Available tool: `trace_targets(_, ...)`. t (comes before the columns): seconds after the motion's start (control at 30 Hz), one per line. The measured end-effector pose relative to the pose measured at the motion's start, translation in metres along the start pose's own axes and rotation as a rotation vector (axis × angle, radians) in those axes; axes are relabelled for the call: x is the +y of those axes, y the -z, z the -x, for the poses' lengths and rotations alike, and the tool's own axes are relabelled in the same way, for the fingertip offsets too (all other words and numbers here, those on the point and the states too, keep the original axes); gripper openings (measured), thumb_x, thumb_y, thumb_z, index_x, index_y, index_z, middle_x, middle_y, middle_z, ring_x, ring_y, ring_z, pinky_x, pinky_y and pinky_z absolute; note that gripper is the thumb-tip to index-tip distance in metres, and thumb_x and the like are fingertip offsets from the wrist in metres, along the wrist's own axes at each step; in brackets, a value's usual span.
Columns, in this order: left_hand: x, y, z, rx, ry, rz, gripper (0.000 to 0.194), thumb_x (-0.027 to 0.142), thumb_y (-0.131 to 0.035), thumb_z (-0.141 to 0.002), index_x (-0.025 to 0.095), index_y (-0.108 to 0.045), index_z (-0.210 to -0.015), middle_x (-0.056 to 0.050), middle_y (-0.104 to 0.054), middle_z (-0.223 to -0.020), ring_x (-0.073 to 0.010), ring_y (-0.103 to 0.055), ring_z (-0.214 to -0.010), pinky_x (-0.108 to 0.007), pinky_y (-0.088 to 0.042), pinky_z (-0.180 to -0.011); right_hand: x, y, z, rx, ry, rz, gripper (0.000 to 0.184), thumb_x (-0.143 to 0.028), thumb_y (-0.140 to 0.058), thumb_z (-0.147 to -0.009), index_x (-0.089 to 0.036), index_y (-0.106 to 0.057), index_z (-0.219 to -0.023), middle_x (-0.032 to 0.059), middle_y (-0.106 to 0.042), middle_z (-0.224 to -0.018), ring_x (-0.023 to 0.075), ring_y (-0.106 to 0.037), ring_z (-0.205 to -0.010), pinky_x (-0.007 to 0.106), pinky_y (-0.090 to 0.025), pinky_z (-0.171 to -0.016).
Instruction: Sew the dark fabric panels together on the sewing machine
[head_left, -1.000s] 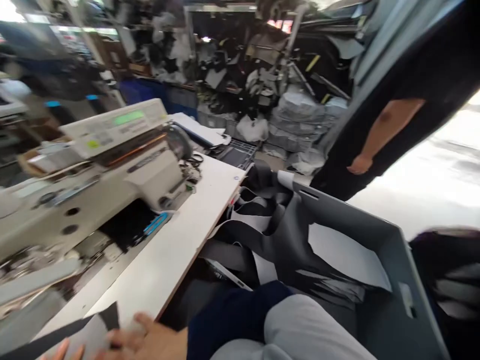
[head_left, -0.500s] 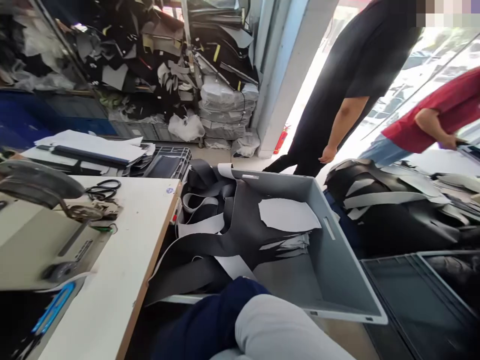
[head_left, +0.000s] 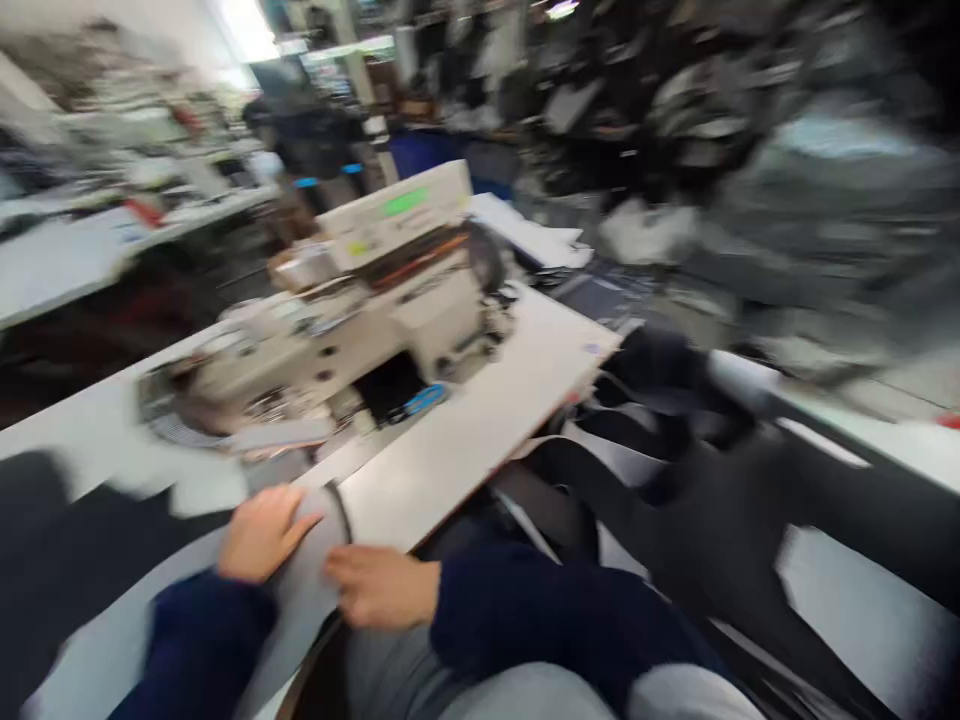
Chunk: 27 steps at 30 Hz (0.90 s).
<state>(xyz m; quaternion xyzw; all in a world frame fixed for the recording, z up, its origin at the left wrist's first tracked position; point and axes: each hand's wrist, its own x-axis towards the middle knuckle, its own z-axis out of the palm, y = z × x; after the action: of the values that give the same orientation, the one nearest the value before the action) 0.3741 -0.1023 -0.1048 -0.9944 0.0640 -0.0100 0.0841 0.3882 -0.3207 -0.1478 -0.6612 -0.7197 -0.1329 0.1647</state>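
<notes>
A light grey sheet piece (head_left: 311, 545) with a dark edge lies across the front of the white sewing table. My left hand (head_left: 266, 530) rests flat on top of it, fingers together and thumb apart. At the piece's right edge, my right hand (head_left: 382, 585) has its fingers bent and closed on the border; motion blurs the fingertips. Just beyond both hands stands a sewing machine (head_left: 360, 340), and blue-handled snips (head_left: 426, 398) lie by its base. Dark sheet material (head_left: 82, 570) spreads to the left of my left hand.
To my right is a bin (head_left: 900, 425) with black strips (head_left: 600, 470) and a pale cut piece (head_left: 862, 600). White sheets (head_left: 525, 230) are stacked behind the table (head_left: 480, 430). Another white worktable (head_left: 67, 260) stands at far left, and shelves of material fill the back.
The view has swung left from the bin to the sewing machine. Both hands have come into view at the grey piece; the two people by the doorway are out of view.
</notes>
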Motion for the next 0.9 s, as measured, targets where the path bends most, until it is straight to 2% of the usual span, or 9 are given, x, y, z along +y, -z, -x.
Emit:
trace_targets(0.1,-0.015,-0.005,-0.005,-0.070,0.074,0.001,0.025,0.032,-0.038,-0.093,0.020,-0.060,-0.094,-0.008,-0.060,-0.092,-0.0239,-0.054,-0.089,-0.036,-0.039,-0.077,0.009,-0.018,-0.010,0.056,-0.055,-0.040,0.020,-0.027,-0.057,-0.086,-0.010,-0.067,-0.082,0.0179,-0.057,-0.120,0.0270,-0.048,-0.119,0.038,-0.042,-0.100)
trace_targets(0.17,-0.025,-0.011,-0.014,-0.084,0.106,0.032,0.024,0.030,-0.039,-0.094,0.019,-0.060,-0.098,-0.008,-0.060,-0.096,-0.0229,-0.053,-0.091,-0.036,-0.038,-0.079,0.010,-0.024,-0.014,0.091,-0.106,-0.057,0.014,-0.020,-0.057,-0.084,-0.009,-0.065,-0.082,0.0180,-0.052,-0.127,0.0283,-0.044,-0.124,0.041,-0.043,-0.100)
trace_targets(0.27,-0.029,-0.013,-0.021,-0.102,0.140,0.094,0.021,0.032,-0.045,-0.094,0.019,-0.060,-0.098,-0.007,-0.061,-0.095,-0.0214,-0.053,-0.092,-0.036,-0.036,-0.079,0.006,-0.023,-0.013,0.106,-0.148,-0.096,0.008,-0.013,-0.056,-0.082,-0.010,-0.063,-0.081,0.0187,-0.044,-0.135,0.0301,-0.036,-0.130,0.044,-0.042,-0.102)
trace_targets(0.47,-0.029,-0.010,-0.030,-0.091,0.137,0.127,0.034,0.048,-0.049,-0.090,0.017,-0.062,-0.085,-0.004,-0.065,-0.090,-0.0205,-0.054,-0.088,-0.036,-0.032,-0.079,0.003,-0.021,-0.007,0.081,-0.113,-0.150,0.010,-0.008,-0.054,-0.082,-0.008,-0.062,-0.088,0.0191,-0.046,-0.134,0.0316,-0.027,-0.135,0.047,-0.040,-0.105)
trace_targets(0.57,-0.033,-0.006,-0.034,-0.138,0.096,0.159,0.031,0.043,-0.046,-0.093,0.018,-0.062,-0.086,-0.003,-0.066,-0.093,-0.0190,-0.055,-0.088,-0.035,-0.031,-0.079,0.004,-0.024,-0.008,0.075,-0.101,-0.150,0.014,-0.005,-0.050,-0.082,-0.008,-0.061,-0.090,0.0195,-0.043,-0.137,0.0319,-0.024,-0.136,0.048,-0.040,-0.105)
trace_targets(0.7,-0.036,-0.001,-0.038,-0.207,0.076,0.254,0.021,0.028,-0.042,-0.095,0.020,-0.061,-0.092,0.000,-0.066,-0.098,-0.0164,-0.055,-0.090,-0.033,-0.030,-0.079,0.004,-0.022,-0.008,0.089,-0.115,-0.174,0.018,-0.001,-0.044,-0.082,-0.009,-0.060,-0.087,0.0191,-0.041,-0.139,0.0310,-0.025,-0.136,0.047,-0.040,-0.105)
trace_targets(0.8,-0.035,-0.002,-0.037,-0.178,0.105,0.243,0.021,0.031,-0.046,-0.094,0.017,-0.061,-0.087,-0.003,-0.067,-0.095,-0.0176,-0.054,-0.088,-0.035,-0.030,-0.079,0.004,-0.020,-0.009,0.118,-0.149,-0.198,0.022,-0.001,-0.040,-0.083,-0.010,-0.059,-0.084,0.0189,-0.043,-0.136,0.0302,-0.028,-0.134,0.049,-0.040,-0.105)
trace_targets(0.9,-0.037,-0.008,-0.034,-0.115,0.095,0.167,0.026,0.033,-0.045,-0.094,0.015,-0.060,-0.085,-0.006,-0.065,-0.090,-0.0186,-0.053,-0.085,-0.036,-0.029,-0.079,0.006,-0.019,-0.015,0.095,-0.123,-0.187,0.026,0.000,-0.038,-0.083,-0.011,-0.060,-0.090,0.0170,-0.049,-0.131,0.0284,-0.032,-0.133,0.048,-0.042,-0.104)
